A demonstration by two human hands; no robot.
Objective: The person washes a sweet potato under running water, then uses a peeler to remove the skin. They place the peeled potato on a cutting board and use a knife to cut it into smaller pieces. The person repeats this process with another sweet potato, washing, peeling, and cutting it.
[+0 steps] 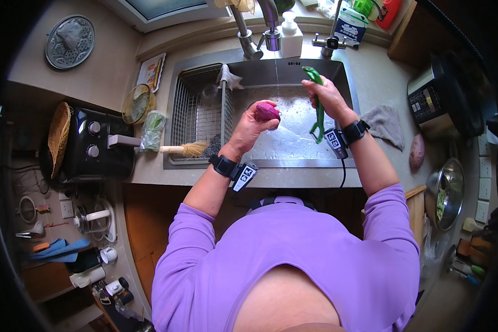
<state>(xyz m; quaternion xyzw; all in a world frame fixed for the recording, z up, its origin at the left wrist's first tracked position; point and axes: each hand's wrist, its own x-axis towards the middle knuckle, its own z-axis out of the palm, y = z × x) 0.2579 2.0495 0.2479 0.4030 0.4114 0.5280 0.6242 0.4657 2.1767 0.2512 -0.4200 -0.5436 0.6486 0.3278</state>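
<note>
My left hand (pixel 245 130) is closed round a purple sweet potato (pixel 268 112) above the sink (pixel 293 149). The piece shows bright purple flesh on its upper side. To its right, my right hand (pixel 332 99) grips a green peeler (pixel 319 117), whose ends stick out above and below the fingers. Peeler and sweet potato are apart. Behind them a thin stream of water (pixel 276 69) runs from the faucet (pixel 272 40) into the wet sink.
A wire basket (pixel 191 119) fills the sink's left part, with a straw brush (pixel 189 149) across its front. A white pump bottle (pixel 291 36) stands behind. On the right counter lie a grey cloth (pixel 384 124) and a reddish sweet potato (pixel 417 152), near a metal bowl (pixel 454 193).
</note>
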